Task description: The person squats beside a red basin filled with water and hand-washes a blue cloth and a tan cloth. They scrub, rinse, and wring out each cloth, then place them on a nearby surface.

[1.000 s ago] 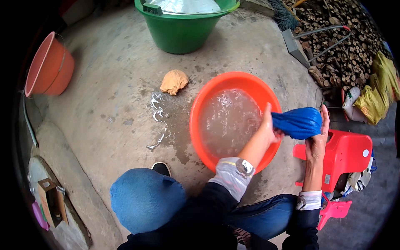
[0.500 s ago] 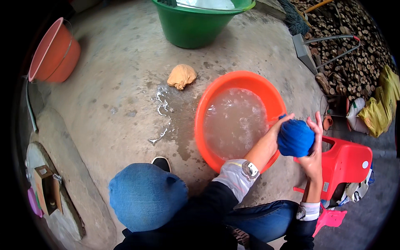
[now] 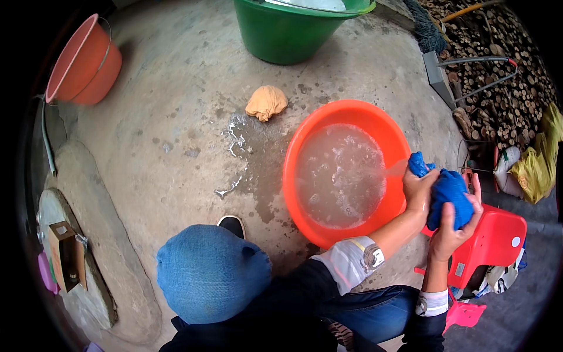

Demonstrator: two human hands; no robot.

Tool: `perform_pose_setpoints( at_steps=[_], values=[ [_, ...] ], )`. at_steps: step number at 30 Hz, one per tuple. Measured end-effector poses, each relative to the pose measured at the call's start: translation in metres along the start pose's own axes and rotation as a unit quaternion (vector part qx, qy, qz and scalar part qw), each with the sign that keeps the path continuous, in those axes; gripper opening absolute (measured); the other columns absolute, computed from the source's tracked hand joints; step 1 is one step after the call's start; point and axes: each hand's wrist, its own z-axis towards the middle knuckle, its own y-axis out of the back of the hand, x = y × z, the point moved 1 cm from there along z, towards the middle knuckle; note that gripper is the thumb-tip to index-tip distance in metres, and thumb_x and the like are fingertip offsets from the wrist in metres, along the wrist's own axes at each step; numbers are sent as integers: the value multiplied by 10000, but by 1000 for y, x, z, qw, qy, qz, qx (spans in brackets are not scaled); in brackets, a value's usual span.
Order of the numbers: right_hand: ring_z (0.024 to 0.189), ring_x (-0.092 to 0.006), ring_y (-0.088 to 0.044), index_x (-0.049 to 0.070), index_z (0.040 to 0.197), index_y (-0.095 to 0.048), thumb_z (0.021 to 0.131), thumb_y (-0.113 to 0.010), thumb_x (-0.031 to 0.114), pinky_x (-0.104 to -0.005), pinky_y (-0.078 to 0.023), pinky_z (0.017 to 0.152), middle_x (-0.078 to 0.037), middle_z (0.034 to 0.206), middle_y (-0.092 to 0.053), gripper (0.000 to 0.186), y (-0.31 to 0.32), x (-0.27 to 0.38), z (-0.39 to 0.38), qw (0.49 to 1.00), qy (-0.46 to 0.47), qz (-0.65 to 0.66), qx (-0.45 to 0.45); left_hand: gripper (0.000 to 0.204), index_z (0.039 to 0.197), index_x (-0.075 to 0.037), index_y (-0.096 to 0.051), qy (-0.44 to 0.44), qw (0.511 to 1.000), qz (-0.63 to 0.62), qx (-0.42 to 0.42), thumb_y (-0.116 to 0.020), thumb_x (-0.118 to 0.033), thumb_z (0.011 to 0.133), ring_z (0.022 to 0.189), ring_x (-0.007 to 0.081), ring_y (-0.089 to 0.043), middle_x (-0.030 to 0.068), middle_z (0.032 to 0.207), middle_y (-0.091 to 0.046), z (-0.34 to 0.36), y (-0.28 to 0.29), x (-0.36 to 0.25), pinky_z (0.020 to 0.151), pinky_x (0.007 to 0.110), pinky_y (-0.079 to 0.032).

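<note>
the blue cloth (image 3: 450,199) is gathered into a wet, creased bundle, held in the air just to the right of the round orange plastic basin (image 3: 303,132). the left hand (image 3: 419,188) is closed tightly around its narrow neck, a crumpled end poking out past the fist; the right hand (image 3: 458,227) cups the fat, pleated bulge with its fingers curved and partly spread. a pale, blurred streak of water slants from the crumpled end into the basin, where cloudy grey water (image 3: 337,176) carries loose froth. on the rough, stained concrete floor (image 3: 170,117), a soft, wrinkled tan cloth (image 3: 267,102) sits in a rounded lump near a shiny wet patch. the smooth red plastic stool (image 3: 495,242) stands beside the right hand, and a deep green tub (image 3: 287,36) with sloping walls is beyond the basin.
</note>
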Motion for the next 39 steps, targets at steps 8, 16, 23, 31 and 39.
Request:
perform_pose_setpoints(
  at_steps=[8, 16, 23, 31, 39],
  values=[
    [1061, -201, -603, 90, 1214, -560, 948, -546, 359, -356, -480, 954, -72, 1159, -625, 378, 33, -76, -7, 798, -427, 394, -160, 309, 973, -16, -549, -318, 857, 400, 71, -635, -54, 679, 913, 411, -545, 175, 929, -552, -30, -30, -29, 764, 431, -464],
    [970, -198, -618, 98, 1040, -599, 927, -574, 370, -344, -500, 887, -75, 1024, -649, 296, 9, -106, -16, 827, -432, 360, 8, 255, 888, -63, -526, -355, 737, 515, 253, -678, -93, 686, 846, 367, -554, 129, 854, -506, -28, -15, -30, 682, 457, -453],
    [938, -203, -623, 97, 1017, -601, 925, -572, 376, -348, -507, 862, -72, 991, -649, 294, 15, -102, -8, 889, -389, 238, 45, 427, 1178, -60, -510, -229, 799, 475, 290, -640, -260, 825, 940, 336, -586, 159, 986, -587, -34, -19, -29, 773, 382, -471],
    [901, -208, -630, 97, 990, -602, 924, -569, 382, -352, -516, 833, -70, 953, -648, 295, 23, -110, -2, 894, -382, 196, 128, 592, 1289, -58, -499, 143, 947, 180, 224, -733, -269, 787, 1145, 238, -498, 149, 1192, -534, 16, 7, 3, 986, 358, -398],
    [880, -203, -625, -20, 1093, -597, 908, -596, 383, -320, -505, 814, -109, 1015, -621, 443, 29, -89, 4, 847, -476, 235, 31, 1452, 1502, -69, 113, 257, 830, 410, 278, -917, -285, 502, 1374, 347, -295, 265, 1482, -226, -10, 15, -16, 1079, 448, -335]
  ],
)
